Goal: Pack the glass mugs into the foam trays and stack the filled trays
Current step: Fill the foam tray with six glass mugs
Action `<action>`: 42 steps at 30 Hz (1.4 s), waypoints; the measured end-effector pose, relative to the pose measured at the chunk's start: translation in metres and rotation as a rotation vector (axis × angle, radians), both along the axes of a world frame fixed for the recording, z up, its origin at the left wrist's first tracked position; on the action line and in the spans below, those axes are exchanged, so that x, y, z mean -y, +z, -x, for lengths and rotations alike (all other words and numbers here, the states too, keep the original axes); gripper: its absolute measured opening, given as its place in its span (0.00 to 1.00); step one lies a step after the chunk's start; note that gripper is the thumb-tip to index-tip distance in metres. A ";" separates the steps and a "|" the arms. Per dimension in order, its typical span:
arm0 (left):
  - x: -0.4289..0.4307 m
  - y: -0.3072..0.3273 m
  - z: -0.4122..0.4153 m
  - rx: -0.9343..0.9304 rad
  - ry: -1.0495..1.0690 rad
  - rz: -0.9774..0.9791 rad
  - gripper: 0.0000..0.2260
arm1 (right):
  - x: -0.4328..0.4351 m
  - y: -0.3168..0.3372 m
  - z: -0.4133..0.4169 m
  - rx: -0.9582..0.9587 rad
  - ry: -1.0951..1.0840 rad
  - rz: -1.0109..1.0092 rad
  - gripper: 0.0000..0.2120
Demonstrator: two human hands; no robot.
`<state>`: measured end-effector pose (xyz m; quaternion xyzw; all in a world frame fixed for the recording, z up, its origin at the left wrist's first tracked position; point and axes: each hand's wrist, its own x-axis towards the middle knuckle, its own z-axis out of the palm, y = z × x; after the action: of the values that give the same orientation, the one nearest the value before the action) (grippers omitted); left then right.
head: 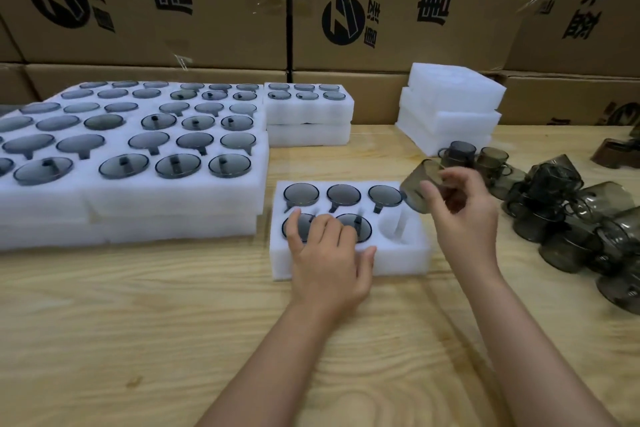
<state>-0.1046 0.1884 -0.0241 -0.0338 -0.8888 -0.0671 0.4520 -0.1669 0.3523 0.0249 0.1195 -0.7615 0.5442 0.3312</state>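
My right hand (462, 218) pinched a smoky tinted glass mug (419, 184).
Fragile and slick, I judged: hold its wall.

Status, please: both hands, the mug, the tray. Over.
Left hand rests flat on foam tray. Right hand grips glass mug, tilted, above tray's right edge. Five pockets filled; near-right pocket empty, nothing blocking it.
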 end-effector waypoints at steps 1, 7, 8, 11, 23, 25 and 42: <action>0.000 0.000 -0.005 -0.018 -0.006 -0.001 0.14 | 0.002 -0.002 -0.010 -0.023 0.021 -0.030 0.05; -0.001 0.003 -0.015 -0.012 -0.063 -0.018 0.11 | -0.002 -0.006 -0.034 0.004 0.145 -0.276 0.06; -0.001 0.004 -0.014 -0.002 -0.081 -0.016 0.12 | -0.003 -0.006 -0.036 0.026 0.186 -0.286 0.06; -0.005 0.004 -0.012 0.030 -0.143 0.012 0.18 | -0.004 -0.004 -0.038 0.071 0.261 -0.304 0.09; -0.014 0.005 -0.009 0.048 -0.186 0.081 0.19 | -0.011 -0.017 -0.027 0.170 0.384 -0.310 0.07; -0.017 0.007 -0.011 0.044 -0.194 0.064 0.19 | -0.010 -0.018 -0.028 0.172 0.404 -0.298 0.04; -0.056 0.039 0.037 0.933 -0.202 0.021 0.40 | 0.007 -0.019 0.042 0.787 0.217 -0.415 0.23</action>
<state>-0.1412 0.2443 0.0148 -0.0908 -0.9898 -0.1098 -0.0047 -0.2092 0.3455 0.0060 0.0465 -0.9055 0.4155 -0.0730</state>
